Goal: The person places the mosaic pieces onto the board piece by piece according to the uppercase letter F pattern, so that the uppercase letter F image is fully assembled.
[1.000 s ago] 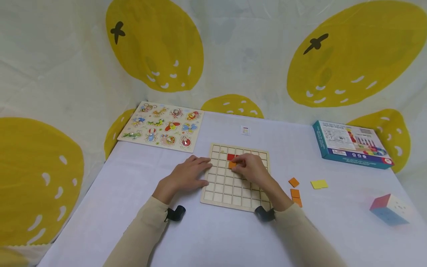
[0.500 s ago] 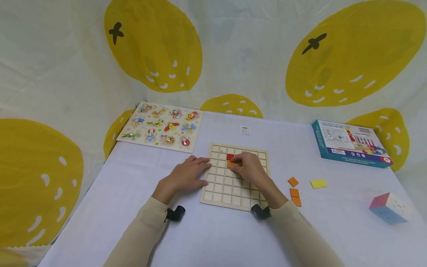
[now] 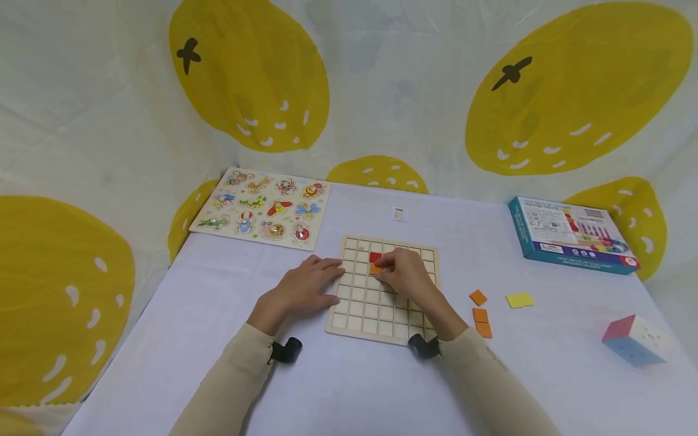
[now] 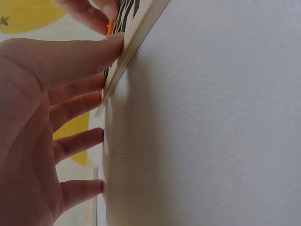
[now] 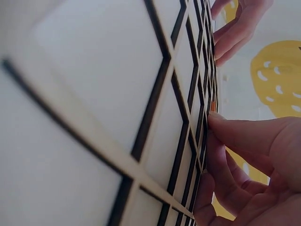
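A wooden grid board [image 3: 366, 335] lies on the white table in the head view. A red square tile [image 3: 375, 257] sits in one of its upper cells. Just below the red one, my right hand [image 3: 408, 278] pinches an orange square tile [image 3: 374, 270] by its right side, between thumb and forefinger. My left hand [image 3: 306, 286] rests at the board's left edge with its fingers spread; its thumb [image 4: 101, 52] touches the rim in the left wrist view. Cells under the right hand are hidden.
Several loose orange tiles [image 3: 480, 315] and yellow tiles [image 3: 520, 300] lie right of the board. A small printed card [image 3: 398, 214] is behind it. Farther out are an insect puzzle board [image 3: 260, 209], a teal-edged box [image 3: 574, 235] and a puzzle cube [image 3: 635, 340].
My right hand has shifted slightly left on the board, fingers staying at the orange tile. The left hand keeps its place at the edge.
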